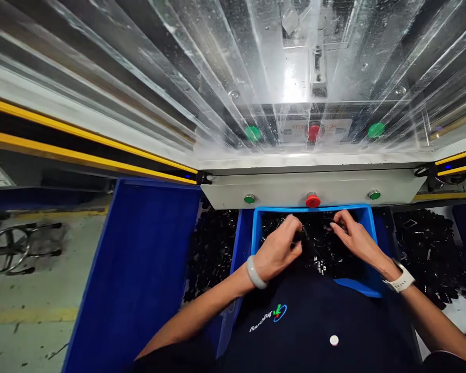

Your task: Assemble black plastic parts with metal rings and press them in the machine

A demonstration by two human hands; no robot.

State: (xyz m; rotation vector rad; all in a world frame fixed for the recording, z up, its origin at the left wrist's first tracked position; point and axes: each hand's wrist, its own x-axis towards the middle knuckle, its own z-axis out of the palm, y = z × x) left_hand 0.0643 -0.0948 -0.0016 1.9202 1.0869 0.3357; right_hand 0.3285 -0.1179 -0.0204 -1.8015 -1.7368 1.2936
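A light blue bin (258,228) full of small black parts (334,254) stands right in front of my body. Over its left half is my left hand (281,246), with a pale bracelet at the wrist; its fingers are curled together, and whatever they hold is too dark to make out. My right hand (351,235), with a white watch band below it, hovers over the bin's right half. Its thumb and forefinger are pinched near a small dark piece that I cannot make out clearly.
Behind the bin runs a machine panel (272,186) with a red button (312,200) and green buttons (249,199) (374,194). More black parts (213,248) lie to the left and right (431,248). A dark blue panel (140,259) stands at left.
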